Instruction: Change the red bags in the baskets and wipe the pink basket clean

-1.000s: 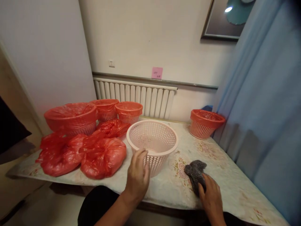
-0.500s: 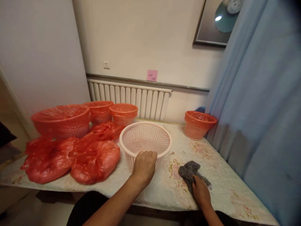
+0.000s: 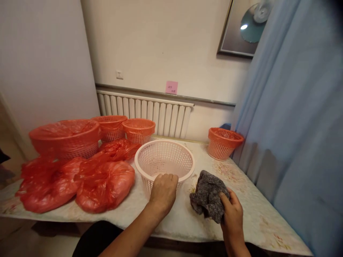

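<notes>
A pale pink plastic basket (image 3: 184,166) with a lattice wall stands upright in the middle of the table. My left hand (image 3: 164,192) is closed over its near rim, the fingers curled inside. To the right, my right hand (image 3: 232,212) grips a crumpled dark grey cloth (image 3: 210,196) between thumb and fingers, raised off the tabletop. No red liner covers the pink basket, and its visible inside shows only the bare lattice.
Two filled red plastic bags (image 3: 107,187) lie left of the basket. Behind them stand several baskets lined with red bags (image 3: 64,137). Another red-lined basket (image 3: 223,142) is at the back right, beside a blue curtain (image 3: 276,107). A floral cloth (image 3: 268,214) covers the table.
My right hand has lifted the grey cloth off the table and turned it, moving it slightly left and up. My left hand stays on the basket rim.
</notes>
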`<state>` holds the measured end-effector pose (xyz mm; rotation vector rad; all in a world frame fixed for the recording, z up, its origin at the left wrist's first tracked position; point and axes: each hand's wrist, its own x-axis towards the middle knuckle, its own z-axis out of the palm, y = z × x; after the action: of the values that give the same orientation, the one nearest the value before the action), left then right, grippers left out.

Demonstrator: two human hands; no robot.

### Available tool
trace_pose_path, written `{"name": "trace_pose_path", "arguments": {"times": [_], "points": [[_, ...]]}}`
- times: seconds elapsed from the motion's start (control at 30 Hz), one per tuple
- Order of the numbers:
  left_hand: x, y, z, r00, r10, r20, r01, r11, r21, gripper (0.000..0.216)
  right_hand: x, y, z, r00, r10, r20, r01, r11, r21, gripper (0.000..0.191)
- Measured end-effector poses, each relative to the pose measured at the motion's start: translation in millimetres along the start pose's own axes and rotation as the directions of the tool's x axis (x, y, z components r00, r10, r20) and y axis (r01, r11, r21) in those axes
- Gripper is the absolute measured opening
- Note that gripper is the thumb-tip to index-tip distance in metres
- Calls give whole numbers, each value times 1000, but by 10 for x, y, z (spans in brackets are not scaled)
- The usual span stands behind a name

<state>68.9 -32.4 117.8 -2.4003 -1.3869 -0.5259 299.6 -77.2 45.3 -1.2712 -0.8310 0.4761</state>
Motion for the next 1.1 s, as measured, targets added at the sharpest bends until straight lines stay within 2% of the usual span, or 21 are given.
{"name": "trace_pose_path", "arguments": {"times": [0.1,0.17,0.23,0.3,0.37,0.43,0.5,0.6,0.77,0.87,1.0,1.1], "points": [[-22,0,-5,1000,11,3,-11,1000,-21,16,-161,-327,243,986,-154,-68,148,986,-81,39],[-26,-3,-10,1000,17,7,-16,999,-40,16,-260,-444,444,944,-328,-45,316,934,-167,31],[-31,-10,-15,1000,15,5,-15,998,-54,16,-340,-484,663,851,-517,88,523,826,-210,22],[-44,-25,-12,1000,7,-1,-7,998,-61,17,-383,-469,862,707,-651,276,705,682,-194,21],[-68,-48,3,1000,4,-15,-5,998,-66,17,-380,-431,1003,586,-701,407,803,571,-171,29],[-97,-72,33,999,21,-44,-24,997,-69,18,-336,-398,1078,534,-714,454,838,520,-167,34],[-118,-89,68,995,45,-84,-51,996,-74,18,-265,-382,1103,545,-701,460,830,527,-181,25],[-123,-98,112,989,61,-133,-73,993,-89,17,-130,-375,1104,593,-656,467,792,580,-191,16],[-95,-107,130,983,73,-168,-89,992,-90,15,218,-340,1082,701,-539,467,675,712,-192,24],[-90,-120,134,982,74,-174,-90,992,-87,15,497,-344,1055,746,-419,517,583,787,-203,31],[-94,-139,156,978,84,-192,-103,991,-89,17,837,-417,1063,773,-262,578,468,851,-240,37],[-101,-169,169,978,88,-190,-107,990,-93,17,1006,-470,1128,772,-230,592,452,854,-257,37]]}}
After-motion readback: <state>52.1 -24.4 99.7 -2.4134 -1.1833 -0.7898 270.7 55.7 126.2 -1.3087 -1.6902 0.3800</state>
